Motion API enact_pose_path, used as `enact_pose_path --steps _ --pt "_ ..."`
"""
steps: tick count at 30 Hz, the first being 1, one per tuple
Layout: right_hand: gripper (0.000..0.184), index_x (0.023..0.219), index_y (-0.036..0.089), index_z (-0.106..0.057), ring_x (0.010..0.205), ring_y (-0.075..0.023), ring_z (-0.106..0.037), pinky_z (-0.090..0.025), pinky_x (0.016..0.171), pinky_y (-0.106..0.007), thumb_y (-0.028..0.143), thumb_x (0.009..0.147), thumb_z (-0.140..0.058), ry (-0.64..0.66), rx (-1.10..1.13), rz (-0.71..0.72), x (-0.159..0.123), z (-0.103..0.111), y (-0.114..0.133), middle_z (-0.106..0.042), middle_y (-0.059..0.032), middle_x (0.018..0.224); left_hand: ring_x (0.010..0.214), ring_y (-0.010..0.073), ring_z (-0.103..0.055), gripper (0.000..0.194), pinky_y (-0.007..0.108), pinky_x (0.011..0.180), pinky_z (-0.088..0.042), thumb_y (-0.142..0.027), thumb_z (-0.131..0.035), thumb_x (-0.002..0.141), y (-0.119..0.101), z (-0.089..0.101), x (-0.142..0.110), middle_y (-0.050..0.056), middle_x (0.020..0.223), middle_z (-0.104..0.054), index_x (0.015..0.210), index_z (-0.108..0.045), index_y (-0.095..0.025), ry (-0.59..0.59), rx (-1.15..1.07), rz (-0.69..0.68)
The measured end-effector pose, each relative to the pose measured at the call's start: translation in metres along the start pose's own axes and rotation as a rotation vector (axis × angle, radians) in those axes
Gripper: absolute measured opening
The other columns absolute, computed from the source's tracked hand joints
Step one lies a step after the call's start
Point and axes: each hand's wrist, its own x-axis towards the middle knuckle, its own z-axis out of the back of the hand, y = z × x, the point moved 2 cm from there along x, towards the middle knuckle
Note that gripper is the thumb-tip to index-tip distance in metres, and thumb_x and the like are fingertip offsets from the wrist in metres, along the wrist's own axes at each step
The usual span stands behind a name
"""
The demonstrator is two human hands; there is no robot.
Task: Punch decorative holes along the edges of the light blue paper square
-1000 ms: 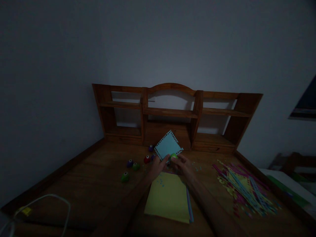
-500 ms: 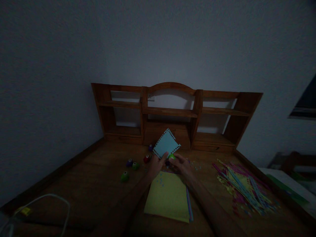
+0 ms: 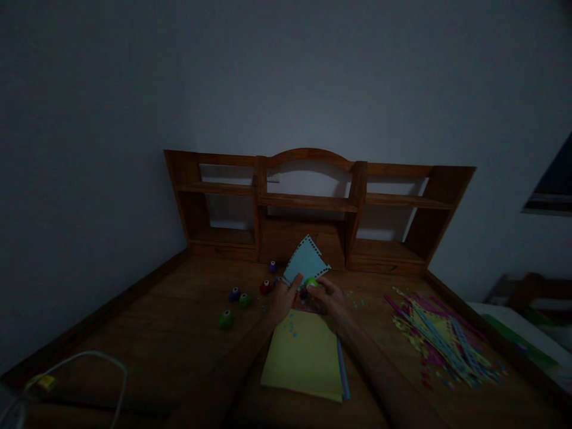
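A light blue sheet of paper (image 3: 306, 262) with rows of punched holes along its edges is tilted up above the desk. My left hand (image 3: 285, 297) is closed on its lower left corner, thumb on top. My right hand (image 3: 329, 296) is closed around a bright green craft punch (image 3: 311, 282) at the sheet's lower right edge; whether the paper is inside its slot cannot be made out. Below both hands lies a stack of coloured paper with a yellow sheet (image 3: 301, 357) on top, sprinkled with tiny blue cutouts (image 3: 291, 326).
Left of my hands stand more punches: a red one (image 3: 265, 287), a purple one (image 3: 235, 294) and a green one (image 3: 226, 319). Coloured paper strips (image 3: 442, 333) are heaped at the right. A wooden shelf (image 3: 308, 204) lines the back; a white cable (image 3: 96, 354) lies front left.
The blue sheet has shifted slightly to the right and turned a little. Both hands stay almost in place, with the green punch still in my right hand.
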Motion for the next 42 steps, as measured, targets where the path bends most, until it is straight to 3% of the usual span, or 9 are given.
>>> enact_pose_path --steps 5,11,17,24,31,42 --pt "0.034 0.084 0.018 -0.066 0.051 -0.0083 -0.048 -0.034 0.048 -0.021 0.042 0.065 -0.082 0.054 0.011 0.023 -0.004 -0.003 0.007 -0.063 0.0012 0.067 0.099 0.0251 -0.061 0.045 0.037 0.090 -0.047 -0.055 -0.054 0.082 -0.001 -0.002 0.000 0.006 0.089 -0.072 0.101 -0.066 -0.016 0.016 0.004 -0.014" --pt "0.038 0.088 0.019 -0.067 0.048 -0.0080 -0.046 -0.035 0.047 -0.022 0.042 0.063 -0.083 0.030 -0.021 0.021 -0.002 -0.005 0.005 -0.061 0.0020 0.064 0.108 0.0258 -0.059 0.044 0.038 0.096 -0.045 -0.051 -0.056 0.083 -0.003 0.000 -0.001 0.009 0.100 -0.071 0.108 -0.064 -0.016 -0.020 0.005 -0.058" --pt "0.037 0.088 0.019 -0.068 0.050 -0.0089 -0.048 -0.036 0.048 -0.022 0.043 0.064 -0.082 0.018 -0.024 0.028 -0.003 -0.005 0.004 -0.060 0.0024 0.062 0.090 0.0256 -0.064 0.047 0.037 0.080 -0.051 -0.056 -0.056 0.081 -0.002 -0.001 -0.001 0.007 0.078 -0.069 0.104 -0.066 -0.016 -0.006 0.006 -0.014" --pt "0.038 0.092 0.019 -0.069 0.052 -0.0091 -0.048 -0.037 0.050 -0.023 0.042 0.065 -0.082 0.032 -0.013 0.025 -0.004 -0.005 0.003 -0.063 0.0012 0.066 0.082 0.0228 -0.063 0.048 0.034 0.072 -0.052 -0.057 -0.055 0.082 0.008 -0.003 0.002 0.007 0.086 -0.070 0.105 -0.064 -0.015 0.016 -0.026 -0.008" --pt "0.035 0.092 0.019 -0.068 0.053 -0.0089 -0.049 -0.036 0.050 -0.022 0.039 0.066 -0.082 0.039 0.053 0.010 -0.003 -0.006 -0.001 -0.062 0.0018 0.067 0.100 0.0244 -0.062 0.048 0.037 0.089 -0.049 -0.055 -0.056 0.081 0.005 -0.002 0.003 0.007 0.095 -0.070 0.110 -0.063 -0.017 0.008 -0.035 -0.031" --pt "0.033 0.082 0.018 -0.068 0.051 -0.0094 -0.047 -0.035 0.050 -0.023 0.041 0.064 -0.083 0.008 0.063 -0.001 -0.004 -0.008 -0.001 -0.062 0.0012 0.064 0.106 0.0261 -0.060 0.049 0.037 0.091 -0.048 -0.056 -0.057 0.080 0.006 -0.002 0.002 0.009 0.100 -0.071 0.108 -0.064 -0.016 0.031 -0.047 0.033"
